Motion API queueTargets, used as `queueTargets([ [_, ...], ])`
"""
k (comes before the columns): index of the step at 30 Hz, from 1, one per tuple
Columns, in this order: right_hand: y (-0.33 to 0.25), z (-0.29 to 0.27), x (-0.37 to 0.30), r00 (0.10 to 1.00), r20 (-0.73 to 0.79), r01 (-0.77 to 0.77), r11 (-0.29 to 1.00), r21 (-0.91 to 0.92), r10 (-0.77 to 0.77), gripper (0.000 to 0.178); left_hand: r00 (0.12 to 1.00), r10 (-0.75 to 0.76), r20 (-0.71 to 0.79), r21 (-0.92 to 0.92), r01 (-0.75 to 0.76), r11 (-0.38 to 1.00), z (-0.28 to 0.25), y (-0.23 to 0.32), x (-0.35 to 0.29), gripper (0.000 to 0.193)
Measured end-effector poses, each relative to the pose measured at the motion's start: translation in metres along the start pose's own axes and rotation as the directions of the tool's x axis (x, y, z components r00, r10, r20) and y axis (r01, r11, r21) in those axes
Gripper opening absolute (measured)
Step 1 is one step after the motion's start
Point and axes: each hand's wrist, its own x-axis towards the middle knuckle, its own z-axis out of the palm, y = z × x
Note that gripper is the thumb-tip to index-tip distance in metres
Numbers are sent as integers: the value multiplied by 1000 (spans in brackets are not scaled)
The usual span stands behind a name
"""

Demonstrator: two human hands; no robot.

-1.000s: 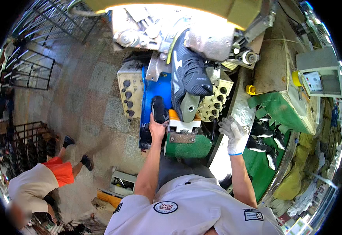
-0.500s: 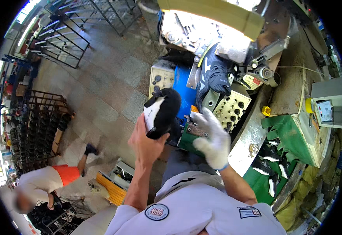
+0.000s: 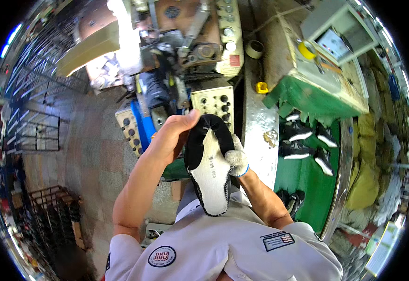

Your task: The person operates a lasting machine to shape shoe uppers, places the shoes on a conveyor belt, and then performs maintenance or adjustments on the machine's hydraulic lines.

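A black shoe upper (image 3: 209,164) is held bottom side up in front of my chest, its white sewn-in bottom and stitched edge facing me, the rounded toe pointing away. My bare left hand (image 3: 172,133) is at its left side by the toe; the thumb lies along the edge and the fingers are hidden behind the upper. On the right side, my right hand (image 3: 236,157), in a white knit glove, closes its fingers round the edge. Beyond them a dark shoe (image 3: 157,91) sits in the machine (image 3: 186,51) among metal arms.
Beige control boxes with black knobs stand at the machine, one on the right (image 3: 214,105) and one on the left (image 3: 129,129). Several black shoes with white soles (image 3: 300,150) lie on a green surface (image 3: 307,187) at right. A yellow tape roll (image 3: 306,49) is by a grey box.
The shoe upper has come in front of my chest and been turned bottom up. My right hand, open and apart before, has taken hold of its edge. The view has swung right.
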Motion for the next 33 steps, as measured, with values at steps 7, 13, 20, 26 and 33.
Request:
queueTargets([
  [7, -33, -39, -60, 993, -93, 70, 997, -38, -74, 69, 970, -226, 87, 295, 192, 936, 63, -35, 60, 40],
  [13, -32, -88, -101, 981, -186, 63, 997, 46, -54, 67, 980, -136, 148, 627, 13, 779, 99, -74, 89, 31],
  [20, -52, -120, -129, 939, -274, 254, 956, 144, -208, 67, 954, -248, 167, 515, 130, 847, 150, -121, 130, 36],
  [26, -79, -151, -163, 853, -501, 291, 930, 226, -146, 38, 954, -242, 178, 786, 10, 619, 185, -163, 172, 32],
  [33, -81, -204, -204, 718, -663, 456, 864, 214, -214, 23, 859, -425, 285, 567, 207, 798, 207, -233, 215, 37],
])
